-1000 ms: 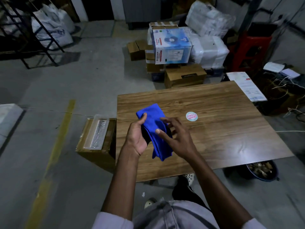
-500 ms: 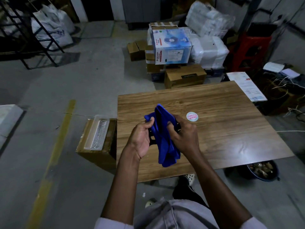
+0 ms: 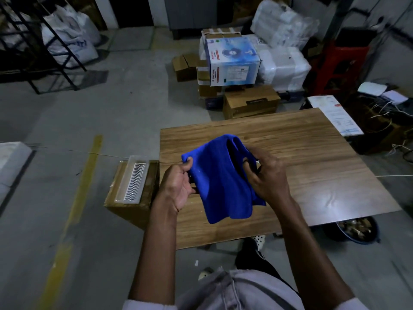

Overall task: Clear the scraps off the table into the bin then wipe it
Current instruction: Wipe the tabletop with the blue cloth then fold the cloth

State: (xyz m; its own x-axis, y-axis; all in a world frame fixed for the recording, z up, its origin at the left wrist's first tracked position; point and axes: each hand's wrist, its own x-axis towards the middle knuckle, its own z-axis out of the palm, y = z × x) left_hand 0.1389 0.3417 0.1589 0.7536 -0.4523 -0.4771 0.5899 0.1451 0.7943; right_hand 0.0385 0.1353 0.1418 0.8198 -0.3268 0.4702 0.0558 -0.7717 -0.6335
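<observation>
A blue cloth [image 3: 220,177] hangs above the wooden table [image 3: 312,166], held between both hands. My left hand [image 3: 177,186] pinches its left edge with thumb and fingers. My right hand [image 3: 267,177] grips the right side, fingers curled into the folds. The cloth is spread partly open and its lower end droops toward the table's near edge. A dark round bin [image 3: 355,229] with scraps inside stands on the floor under the table's near right corner. The round sticker on the table is hidden behind the cloth and my right hand.
A cardboard box [image 3: 125,198] with a white ridged tray on top sits against the table's left side. Stacked cartons [image 3: 234,61] and wrapped bundles stand beyond the far edge. Papers [image 3: 335,113] and tangled cables lie at the right. A yellow floor line runs at the left.
The cloth has been pulled wider between my hands and lifted a little. My left hand moved from the cloth's middle to its left edge. The sticker has become covered.
</observation>
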